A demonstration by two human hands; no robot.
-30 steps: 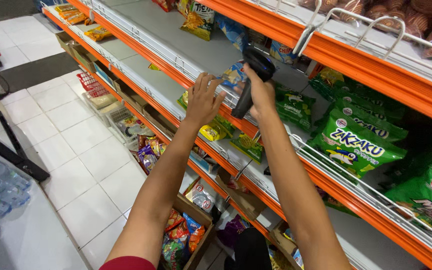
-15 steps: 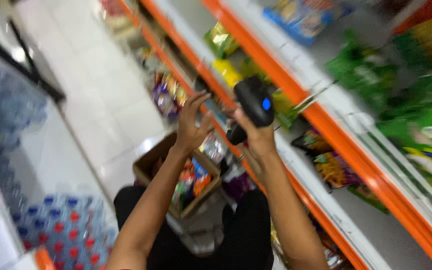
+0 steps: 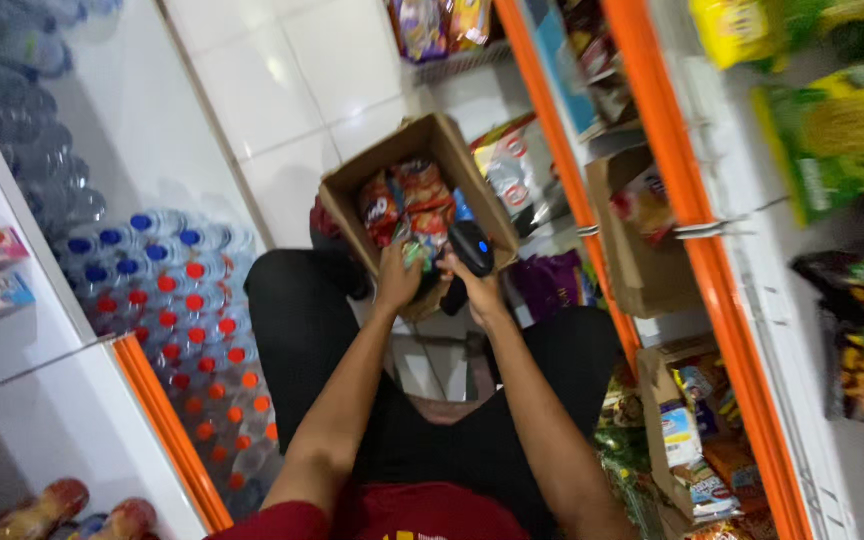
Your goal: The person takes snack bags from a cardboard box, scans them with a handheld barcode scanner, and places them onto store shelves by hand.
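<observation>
Cardboard box (image 3: pixel 352 190), open and filled with red snack packets (image 3: pixel 412 205), is seen on the lap, at whose near edge a small green packet (image 3: pixel 413 255) is clasped by the left hand (image 3: pixel 397 280) and a black scanner (image 3: pixel 470 250) is gripped by the right hand (image 3: pixel 477 290).

The left hand (image 3: pixel 397 283) reaches into a cardboard box (image 3: pixel 352 190) of snack bags (image 3: pixel 414 200). The right hand (image 3: pixel 477 290) holds a black scanner (image 3: pixel 471 250).

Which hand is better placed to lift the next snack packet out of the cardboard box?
Probably the left hand: it already reaches into the cardboard box at the snack packets. The right hand has its grip occupied by the black handheld scanner.
</observation>
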